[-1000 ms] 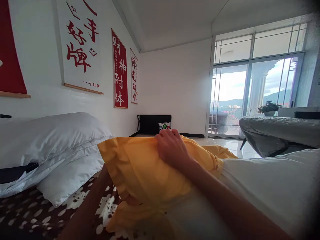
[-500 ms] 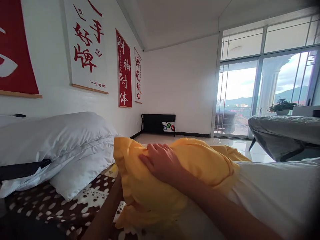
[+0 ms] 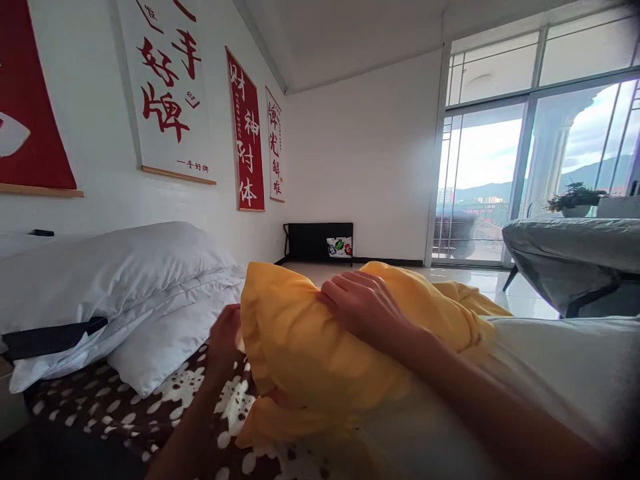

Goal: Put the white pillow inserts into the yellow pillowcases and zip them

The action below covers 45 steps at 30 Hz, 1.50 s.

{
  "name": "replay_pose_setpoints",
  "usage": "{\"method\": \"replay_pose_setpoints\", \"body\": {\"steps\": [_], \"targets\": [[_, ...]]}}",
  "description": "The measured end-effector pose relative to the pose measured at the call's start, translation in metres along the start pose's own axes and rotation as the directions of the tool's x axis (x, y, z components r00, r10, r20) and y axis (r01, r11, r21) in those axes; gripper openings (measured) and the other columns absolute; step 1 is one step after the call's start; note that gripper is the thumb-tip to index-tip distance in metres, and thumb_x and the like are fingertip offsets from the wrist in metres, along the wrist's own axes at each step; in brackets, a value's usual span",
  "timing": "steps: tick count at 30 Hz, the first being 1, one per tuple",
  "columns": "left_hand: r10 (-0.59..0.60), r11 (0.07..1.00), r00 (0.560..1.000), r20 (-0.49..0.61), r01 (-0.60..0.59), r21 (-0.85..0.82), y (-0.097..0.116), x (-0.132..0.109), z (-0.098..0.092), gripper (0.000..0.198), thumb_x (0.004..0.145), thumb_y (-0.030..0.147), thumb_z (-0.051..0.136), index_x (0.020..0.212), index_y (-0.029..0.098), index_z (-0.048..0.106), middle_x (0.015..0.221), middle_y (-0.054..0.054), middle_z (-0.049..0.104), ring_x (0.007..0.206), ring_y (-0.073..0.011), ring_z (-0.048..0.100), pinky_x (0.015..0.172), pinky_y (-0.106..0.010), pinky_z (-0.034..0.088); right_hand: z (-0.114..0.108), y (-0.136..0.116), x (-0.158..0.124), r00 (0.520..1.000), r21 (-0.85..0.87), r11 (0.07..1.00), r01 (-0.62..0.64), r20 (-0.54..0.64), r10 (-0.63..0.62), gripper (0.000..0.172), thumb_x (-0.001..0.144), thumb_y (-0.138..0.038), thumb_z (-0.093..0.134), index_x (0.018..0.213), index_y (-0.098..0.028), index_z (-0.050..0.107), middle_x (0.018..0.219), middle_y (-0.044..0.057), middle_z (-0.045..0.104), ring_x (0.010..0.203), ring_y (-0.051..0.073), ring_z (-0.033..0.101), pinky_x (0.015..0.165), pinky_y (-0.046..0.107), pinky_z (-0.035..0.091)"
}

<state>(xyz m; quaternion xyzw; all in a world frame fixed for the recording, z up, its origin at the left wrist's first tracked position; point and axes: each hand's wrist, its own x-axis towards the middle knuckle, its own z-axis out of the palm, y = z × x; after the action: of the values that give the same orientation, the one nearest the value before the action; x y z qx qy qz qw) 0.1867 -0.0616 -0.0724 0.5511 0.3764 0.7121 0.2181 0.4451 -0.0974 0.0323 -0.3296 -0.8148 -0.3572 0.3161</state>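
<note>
A yellow pillowcase (image 3: 300, 333) covers part of a white pillow (image 3: 560, 353), whose bare end stretches to the right. My right hand (image 3: 363, 307) lies over the top of the pillowcase, fingers curled into the bunched cloth. At the case's left edge is my left hand (image 3: 225, 330), its fingers bent and closed against the hem. Its fingertips are partly hidden by the cloth. A loose yellow flap hangs below, over the brown spotted blanket (image 3: 235, 400).
White pillows (image 3: 160, 273) are stacked at the left, with a black strap-like piece (image 3: 55, 337) beside them. A black folded frame (image 3: 310, 243) leans at the far wall. Red and white scrolls (image 3: 245, 133) hang on the left wall. A grey covered table (image 3: 575, 247) stands right, near glass doors.
My left hand has come up into sight at the pillowcase's left edge; before, it was hidden behind the cloth. My right hand and the pillowcase have shifted slightly right in view.
</note>
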Motion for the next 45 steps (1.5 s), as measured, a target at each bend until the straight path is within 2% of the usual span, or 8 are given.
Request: {"method": "replay_pose_setpoints", "body": {"steps": [4,8,11,14,24,29,36,45], "targets": [[0.037,0.999,0.998,0.051,-0.036,-0.016,0.007,-0.015,0.005,0.041,0.066,0.044,0.066,0.097,0.018,0.062,0.093,-0.008,0.066,0.092,-0.0255,0.059,0.077,-0.032,0.049,-0.009,0.005,0.001,0.995,0.178,0.979,0.098,0.012,-0.102,0.026,0.094,-0.024,0.039,0.076,-0.018,0.057,0.091,0.007,0.062,0.086,0.017,0.05,0.077,0.031,0.031],[-0.034,0.999,0.98,0.196,0.033,0.011,-0.002,-0.02,0.01,0.057,0.066,0.044,0.068,0.114,0.016,0.054,0.112,-0.011,0.062,0.105,-0.0274,0.057,0.085,-0.033,0.048,-0.021,0.03,0.003,0.973,0.342,0.933,-0.112,0.231,0.032,0.026,0.095,-0.036,0.034,0.101,-0.022,0.055,0.093,0.005,0.064,0.09,0.018,0.053,0.08,0.032,0.035],[-0.135,0.988,0.947,0.292,0.151,-0.031,-0.018,-0.024,0.011,0.07,0.058,0.046,0.073,0.117,0.015,0.052,0.116,-0.013,0.062,0.106,-0.0286,0.058,0.082,-0.034,0.051,-0.018,0.06,-0.001,0.887,0.195,0.941,-0.276,0.428,0.171,0.045,0.09,-0.054,0.037,0.112,-0.019,0.054,0.072,0.003,0.063,0.077,0.02,0.057,0.075,0.032,0.035],[-0.267,0.964,0.911,0.315,0.251,0.091,-0.032,-0.031,0.018,0.058,0.052,0.044,0.076,0.099,0.013,0.062,0.098,-0.013,0.069,0.092,-0.0304,0.063,0.074,-0.037,0.053,-0.008,0.076,-0.01,0.794,0.107,0.937,-0.334,0.567,0.218,0.051,0.087,-0.062,0.034,0.085,-0.019,0.062,0.068,0.004,0.063,0.066,0.018,0.057,0.064,0.028,0.033],[-0.243,0.97,0.959,0.147,0.244,0.012,-0.036,-0.037,0.042,0.04,0.064,0.041,0.07,0.09,0.012,0.063,0.093,-0.01,0.069,0.087,-0.0248,0.063,0.073,-0.03,0.05,-0.023,0.082,-0.038,0.903,-0.316,0.887,-0.338,0.155,0.4,0.05,0.092,-0.055,0.025,0.073,-0.02,0.057,0.061,0.004,0.061,0.059,0.018,0.056,0.058,0.028,0.024],[-0.317,0.914,0.909,0.271,0.369,-0.17,-0.052,-0.032,0.023,0.052,0.065,0.041,0.072,0.105,0.017,0.051,0.097,-0.007,0.068,0.086,-0.0217,0.064,0.075,-0.03,0.051,-0.031,0.09,-0.046,0.864,-0.098,0.916,-0.39,0.305,0.401,0.04,0.089,-0.051,0.033,0.073,-0.022,0.055,0.062,0.002,0.06,0.058,0.017,0.053,0.055,0.026,0.028],[-0.094,0.986,0.99,0.106,0.108,-0.131,-0.036,-0.042,0.015,0.037,0.069,0.043,0.071,0.09,0.015,0.06,0.096,-0.008,0.067,0.092,-0.0212,0.061,0.074,-0.025,0.05,-0.038,0.083,-0.041,0.803,0.046,0.881,-0.471,0.435,0.407,0.039,0.078,-0.061,0.048,0.083,-0.024,0.061,0.065,0.0,0.062,0.062,0.018,0.055,0.057,0.027,0.034],[-0.357,0.829,0.934,0.016,0.325,-0.456,-0.061,-0.038,0.016,0.051,0.055,0.047,0.078,0.091,0.013,0.065,0.087,-0.008,0.069,0.077,-0.0207,0.065,0.066,-0.027,0.051,-0.047,0.099,-0.059,0.827,0.03,0.909,-0.416,0.428,0.365,0.052,0.075,-0.071,0.046,0.06,-0.022,0.05,0.05,-0.004,0.046,0.051,0.013,0.044,0.053,0.025,0.03]]}}
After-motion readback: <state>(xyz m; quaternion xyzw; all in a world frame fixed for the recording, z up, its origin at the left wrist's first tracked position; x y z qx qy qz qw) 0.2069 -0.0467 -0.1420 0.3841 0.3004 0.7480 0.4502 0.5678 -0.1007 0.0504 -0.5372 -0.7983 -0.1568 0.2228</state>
